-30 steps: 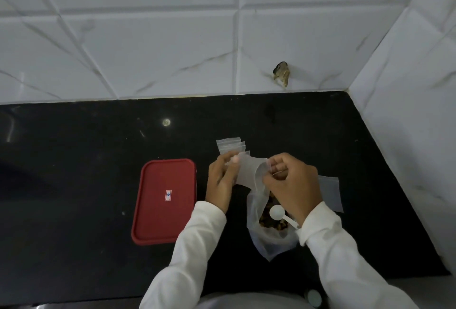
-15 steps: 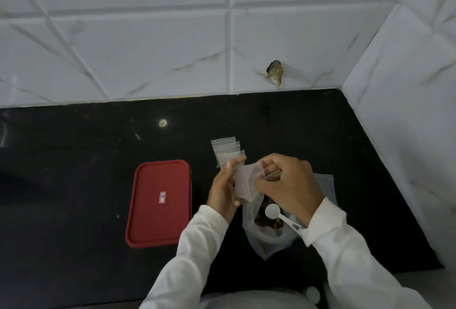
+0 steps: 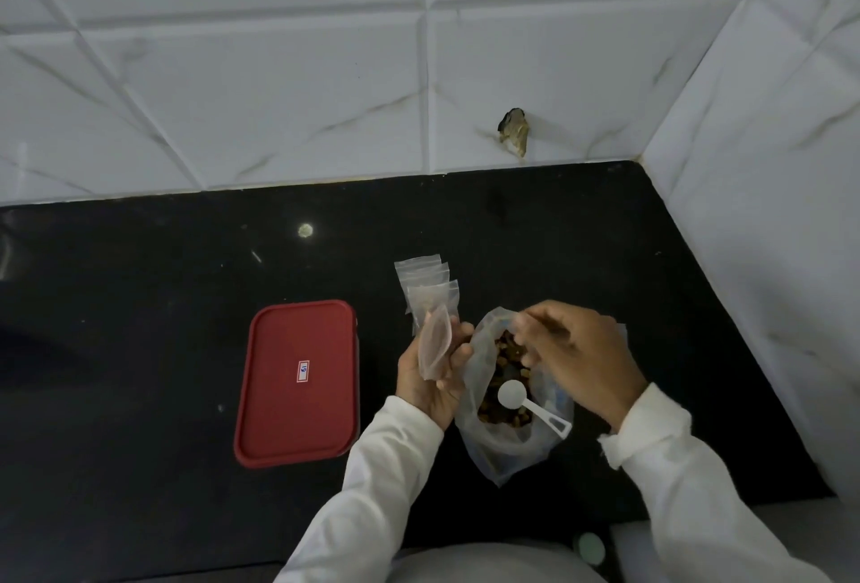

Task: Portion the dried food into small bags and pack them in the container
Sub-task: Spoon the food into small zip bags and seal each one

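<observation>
My left hand (image 3: 430, 380) holds one small clear bag (image 3: 433, 342) upright, its mouth facing up. Beside it on the black counter lies a large clear bag (image 3: 505, 447), open, with brown dried food (image 3: 505, 361) inside. A white plastic scoop (image 3: 530, 403) rests on the food, its handle sticking out over the bag's right edge. My right hand (image 3: 581, 356) hovers over the large bag's mouth with its fingers bent downward and nothing in them. Several spare small bags (image 3: 426, 287) lie stacked just beyond my left hand.
A container with a red lid (image 3: 298, 384) on it sits on the counter (image 3: 139, 326) to the left of my hands. White tiled walls close in the back and the right side. Another clear bag edge (image 3: 621, 331) shows behind my right hand.
My right hand has let go of the small bag and moved right, over the large bag's mouth. The left hand now holds the small bag alone, turned upright.
</observation>
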### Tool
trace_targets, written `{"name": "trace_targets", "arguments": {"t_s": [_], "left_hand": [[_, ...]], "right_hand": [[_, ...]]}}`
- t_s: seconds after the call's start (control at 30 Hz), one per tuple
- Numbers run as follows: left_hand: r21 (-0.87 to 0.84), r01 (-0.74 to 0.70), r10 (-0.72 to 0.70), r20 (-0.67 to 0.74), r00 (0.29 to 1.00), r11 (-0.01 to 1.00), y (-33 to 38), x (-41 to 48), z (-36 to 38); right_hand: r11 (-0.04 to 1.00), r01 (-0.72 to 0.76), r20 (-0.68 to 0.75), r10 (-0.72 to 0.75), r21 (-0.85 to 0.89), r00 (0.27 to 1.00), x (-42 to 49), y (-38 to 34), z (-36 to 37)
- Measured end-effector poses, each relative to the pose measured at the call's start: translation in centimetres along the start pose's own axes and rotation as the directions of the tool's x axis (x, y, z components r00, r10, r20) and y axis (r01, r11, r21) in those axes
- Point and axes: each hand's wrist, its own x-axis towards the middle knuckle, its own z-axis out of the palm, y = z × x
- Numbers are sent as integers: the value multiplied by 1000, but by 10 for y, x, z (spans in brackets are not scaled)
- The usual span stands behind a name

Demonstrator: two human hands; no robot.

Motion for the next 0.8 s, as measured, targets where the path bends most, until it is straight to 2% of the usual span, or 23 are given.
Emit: {"name": "trace_targets", "arguments": {"t_s": [0.1,0.27,0.33,0.4,0.5,0.6,0.7,0.8], "left_hand": [[-47,4,-2,41,999,999,1,-3,-2],[-76,2,-4,-30,1000,997,-4,-4,-10],[-18,-17,15,-136,991,1000,-7,-5,-10],[11,-25,27,-183,983,1000,-10,-5,-11],[19,-16,20,-192,981,1000,-15,-6,-13],[30,-18,22,-173,985,999,-17,-7,-20],[0,-23,23,-159,987,1000,-19,-11,-25],[25,-60,63,-196,979,998,-20,-15,-26]], "right_hand": [[956,-73,111,109,-285,988,-4,39,10],[854,-109,206,244,-509,948,-12,74,37],[835,-109,183,242,-539,953,-13,77,47],[815,-111,165,245,-568,955,-13,77,53],[796,-113,122,228,-595,966,-11,79,56],[833,-64,168,185,-549,968,-11,83,54],[838,-46,58,92,-544,994,-10,87,54],[832,-61,-11,66,-551,998,-4,84,57]]}}
